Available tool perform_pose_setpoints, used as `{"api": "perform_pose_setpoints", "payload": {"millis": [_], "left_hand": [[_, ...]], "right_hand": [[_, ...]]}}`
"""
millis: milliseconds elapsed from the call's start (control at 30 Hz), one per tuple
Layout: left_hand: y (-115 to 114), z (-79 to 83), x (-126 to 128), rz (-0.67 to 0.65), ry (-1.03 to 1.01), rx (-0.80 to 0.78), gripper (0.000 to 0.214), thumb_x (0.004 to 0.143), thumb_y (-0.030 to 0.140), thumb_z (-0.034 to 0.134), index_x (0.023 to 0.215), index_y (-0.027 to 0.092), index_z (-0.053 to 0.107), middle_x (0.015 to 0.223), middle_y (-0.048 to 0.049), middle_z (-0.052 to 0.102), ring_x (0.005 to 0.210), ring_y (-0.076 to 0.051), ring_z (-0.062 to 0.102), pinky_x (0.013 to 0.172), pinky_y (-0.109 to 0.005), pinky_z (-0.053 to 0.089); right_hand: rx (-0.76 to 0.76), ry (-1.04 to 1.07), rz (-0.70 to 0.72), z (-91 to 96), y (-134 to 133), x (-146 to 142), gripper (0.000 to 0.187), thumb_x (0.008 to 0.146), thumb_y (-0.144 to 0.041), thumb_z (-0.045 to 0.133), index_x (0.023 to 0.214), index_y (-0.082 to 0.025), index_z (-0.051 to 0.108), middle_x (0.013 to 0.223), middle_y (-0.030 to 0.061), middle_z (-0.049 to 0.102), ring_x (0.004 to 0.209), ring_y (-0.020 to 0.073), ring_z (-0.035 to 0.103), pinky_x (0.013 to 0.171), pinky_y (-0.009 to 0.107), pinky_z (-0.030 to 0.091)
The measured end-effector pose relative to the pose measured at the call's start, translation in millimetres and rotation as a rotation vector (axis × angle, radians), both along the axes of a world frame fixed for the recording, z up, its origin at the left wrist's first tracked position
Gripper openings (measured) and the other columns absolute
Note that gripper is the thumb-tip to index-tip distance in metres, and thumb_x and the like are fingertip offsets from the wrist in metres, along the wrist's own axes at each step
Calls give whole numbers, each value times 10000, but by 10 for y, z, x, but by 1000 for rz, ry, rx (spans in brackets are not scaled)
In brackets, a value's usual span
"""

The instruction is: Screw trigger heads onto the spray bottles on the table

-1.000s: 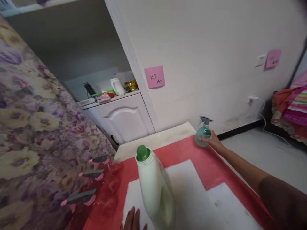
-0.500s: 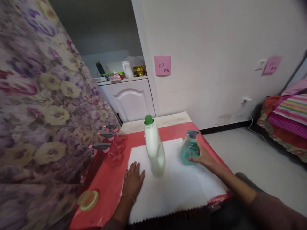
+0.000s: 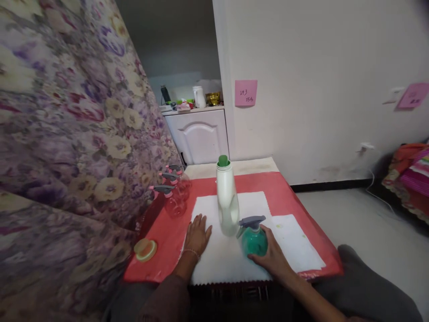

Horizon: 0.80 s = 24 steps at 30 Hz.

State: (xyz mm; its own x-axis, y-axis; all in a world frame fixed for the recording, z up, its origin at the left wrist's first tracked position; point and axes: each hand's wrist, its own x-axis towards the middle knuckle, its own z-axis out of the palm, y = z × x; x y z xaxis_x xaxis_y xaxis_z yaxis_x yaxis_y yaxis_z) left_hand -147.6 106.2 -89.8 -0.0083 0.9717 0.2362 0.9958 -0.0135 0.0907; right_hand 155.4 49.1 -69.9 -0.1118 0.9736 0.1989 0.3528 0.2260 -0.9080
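My right hand (image 3: 272, 255) is wrapped around the round body of a green spray bottle (image 3: 254, 243) with a grey trigger head, over the white cloth near the front of the table. My left hand (image 3: 198, 237) lies flat on the cloth (image 3: 217, 266), fingers stretched out, holding nothing. Between the hands and a little farther back stands a tall pale detergent bottle (image 3: 226, 197), upright, its green spout showing in the uncapped neck. Left of the cloth stand several clear pink spray bottles (image 3: 175, 205) with grey triggers. A round yellowish cap (image 3: 146, 250) lies at the front left.
A red cover (image 3: 288, 192) lies over the table, and a second white cloth (image 3: 296, 241) is at the right. A floral curtain (image 3: 83, 147) hangs close along the left side. Behind are a wall and a white cabinet (image 3: 201, 138) with items on top.
My right hand has brought the green spray bottle left and nearer, beside the detergent bottle, and its trigger head has turned. My left hand stays flat on the cloth. The view has swung left.
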Motion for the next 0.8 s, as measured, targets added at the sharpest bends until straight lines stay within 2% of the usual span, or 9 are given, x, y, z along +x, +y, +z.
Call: {"api": "perform_pose_setpoints", "payload": {"millis": [133,300,533,667,800], "left_hand": [[18,-19,-33,-10,-51,14,502,954,344,429,1369,70,501,1483,-211,438,1395,-337,374,1158,-527,273],[36,-38,-83,-24,-151,29,467,945,300,409,1322,58,542,1452,-208,478,1392,-307,387,1172,-485,278],[20,50,-112,18,-377,46,411,857,247,475,1203,90,632,1398,-184,543,1339,-296,467,1158,-459,332],[-225,103,39,21,-545,49,410,830,311,511,1170,120,636,1353,-167,584,1287,-299,521,1111,-473,400],[-628,196,376,-49,-686,37,403,894,420,449,1161,162,608,1226,-119,661,1163,-241,610,1018,-397,489]], "right_hand": [[8,32,6,-38,5,-2,859,598,-252,751,1343,-220,324,1341,113,489,1295,324,455,1113,506,362],[10,55,42,-48,19,7,906,572,-214,740,1363,-200,298,1362,135,463,1312,335,435,1127,509,342],[30,73,60,-112,30,20,933,572,-206,747,1392,-205,301,1389,128,447,1335,318,419,1139,474,333],[27,75,95,-137,43,35,942,578,-191,751,1400,-202,291,1405,145,431,1349,329,401,1144,502,316],[24,89,118,-146,51,54,954,585,-181,749,1411,-213,273,1423,149,417,1358,338,389,1143,517,316]]}}
